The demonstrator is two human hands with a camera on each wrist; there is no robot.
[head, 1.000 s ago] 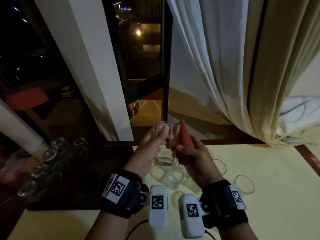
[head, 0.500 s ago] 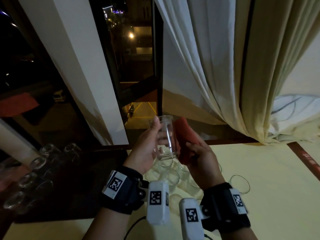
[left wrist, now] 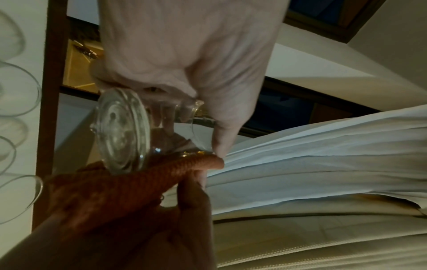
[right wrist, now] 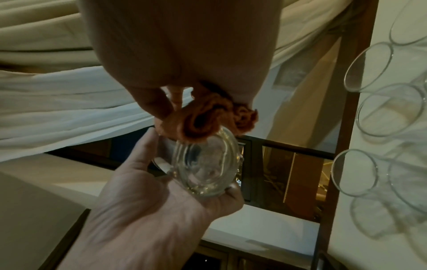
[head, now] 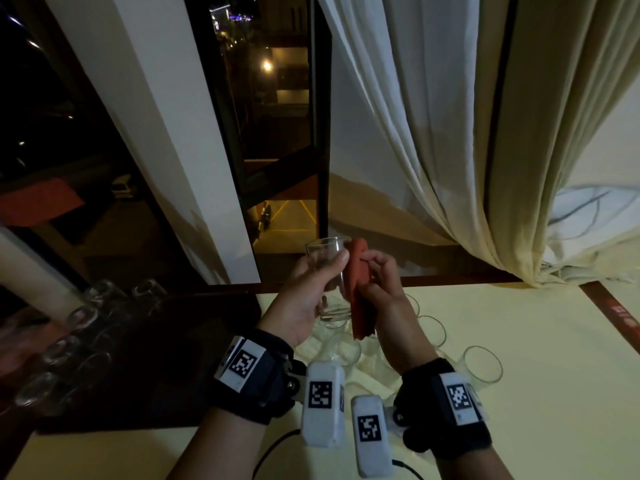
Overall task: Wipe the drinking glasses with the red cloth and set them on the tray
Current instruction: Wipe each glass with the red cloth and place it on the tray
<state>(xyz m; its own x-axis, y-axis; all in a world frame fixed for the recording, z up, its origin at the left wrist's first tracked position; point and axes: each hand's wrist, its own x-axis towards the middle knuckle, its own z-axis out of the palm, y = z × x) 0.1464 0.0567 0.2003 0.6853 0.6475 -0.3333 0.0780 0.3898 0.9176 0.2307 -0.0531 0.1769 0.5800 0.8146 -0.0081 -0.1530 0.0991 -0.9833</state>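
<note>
My left hand (head: pixel 311 289) grips a clear drinking glass (head: pixel 323 258) upright above the table, thumb and fingers wrapped round its side. In the wrist views I see the thick base of the glass (left wrist: pixel 122 127) (right wrist: pixel 205 164). My right hand (head: pixel 377 289) holds the folded red cloth (head: pixel 360 289) and presses it against the right side of the glass. The red cloth (left wrist: pixel 129 184) (right wrist: pixel 203 118) lies along the glass wall. A dark tray (head: pixel 156 358) lies at the left with several glasses (head: pixel 83 327) on it.
Several more glasses (head: pixel 481 367) stand on the pale yellow table (head: pixel 536 375) below and right of my hands. A window frame (head: pixel 318 150) and pale curtains (head: pixel 467 133) rise behind the table's far edge.
The red cloth has slid lower along the glass's right side. My left thumb has shifted up near the rim. The glass stays in the air above the table.
</note>
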